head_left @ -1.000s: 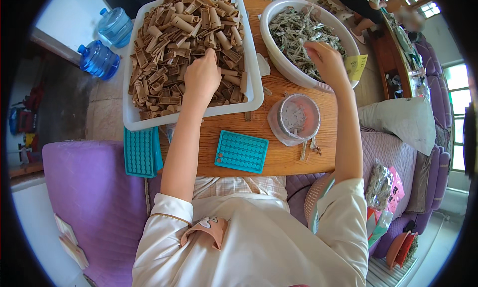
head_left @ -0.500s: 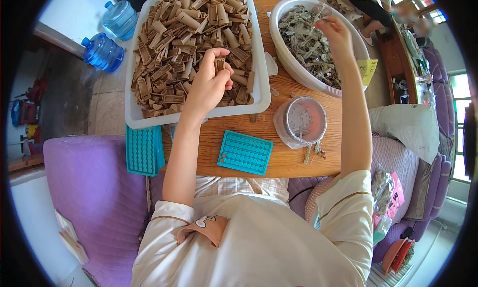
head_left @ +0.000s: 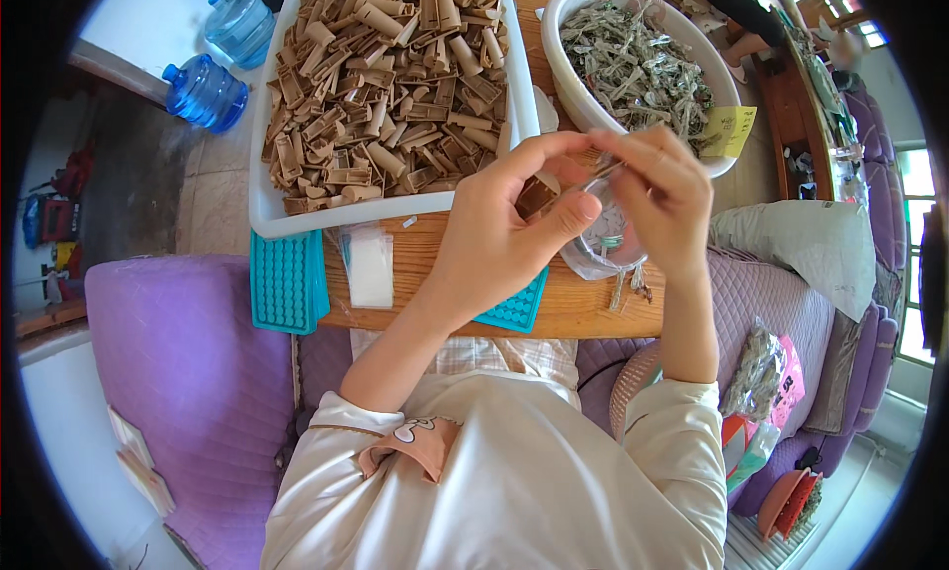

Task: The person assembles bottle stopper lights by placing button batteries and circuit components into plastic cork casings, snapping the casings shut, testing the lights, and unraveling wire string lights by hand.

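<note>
My left hand point(head_left: 504, 219) is closed around a brown half-tube piece point(head_left: 537, 196), held above the wooden table. Against its fingertips, my right hand point(head_left: 667, 189) is closed and blurred; its fingers pinch something small and thin that I cannot make out. Beneath both hands stands a round container point(head_left: 640, 257) lined with a clear bag, partly covered by them. A large white bin point(head_left: 395, 214) at the back left is heaped with brown half-tube pieces point(head_left: 395, 86). A teal tray with small cavities point(head_left: 516, 309) lies under my left forearm, mostly hidden.
Back right, a white basin point(head_left: 557, 61) holds clear-wrapped small items point(head_left: 638, 61), with a yellow note point(head_left: 730, 132) on its rim. Stacked teal trays point(head_left: 287, 278) and a clear packet point(head_left: 371, 268) lie at the table's left. Blue water jugs point(head_left: 206, 95) stand far left. Another person is at upper right.
My right hand has come back from the basin to meet my left hand. The left hand has moved right from over the bin, with the brown half-tube piece in it.
</note>
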Demonstrator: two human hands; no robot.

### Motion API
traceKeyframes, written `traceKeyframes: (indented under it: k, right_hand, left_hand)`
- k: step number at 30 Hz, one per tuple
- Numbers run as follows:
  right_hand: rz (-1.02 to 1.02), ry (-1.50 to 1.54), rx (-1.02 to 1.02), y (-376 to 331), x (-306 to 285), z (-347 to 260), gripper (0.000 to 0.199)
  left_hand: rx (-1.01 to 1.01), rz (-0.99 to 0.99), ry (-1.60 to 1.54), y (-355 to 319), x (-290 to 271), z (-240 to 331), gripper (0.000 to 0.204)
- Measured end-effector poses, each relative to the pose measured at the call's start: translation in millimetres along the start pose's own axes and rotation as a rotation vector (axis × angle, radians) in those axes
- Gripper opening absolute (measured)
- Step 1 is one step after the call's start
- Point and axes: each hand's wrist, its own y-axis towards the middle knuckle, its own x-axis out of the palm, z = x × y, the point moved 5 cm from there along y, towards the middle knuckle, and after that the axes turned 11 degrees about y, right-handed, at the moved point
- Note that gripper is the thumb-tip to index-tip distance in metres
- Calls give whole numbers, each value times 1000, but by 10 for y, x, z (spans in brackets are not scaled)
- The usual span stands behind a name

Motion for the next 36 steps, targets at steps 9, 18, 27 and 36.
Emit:
traceKeyframes:
  k: [9,18,27,36]
  right_hand:
    - [-25,-31,-130,-241,303,-145,27]
    - [-141,86,34,-330,449,-129,19]
    - [-151,251,239,-463,485,-39,20]
    - [-38,276,141,-488,551,-74,22]
  left_hand:
    - [-97,56,-138,-176,-125,-259,16]
    - [-230,-108,-160,-377,-210,-356,22]
    - [-235,-211,-189,-458,-260,-416,26]
    - [-120,44,-203,-540,-289,-364,24]
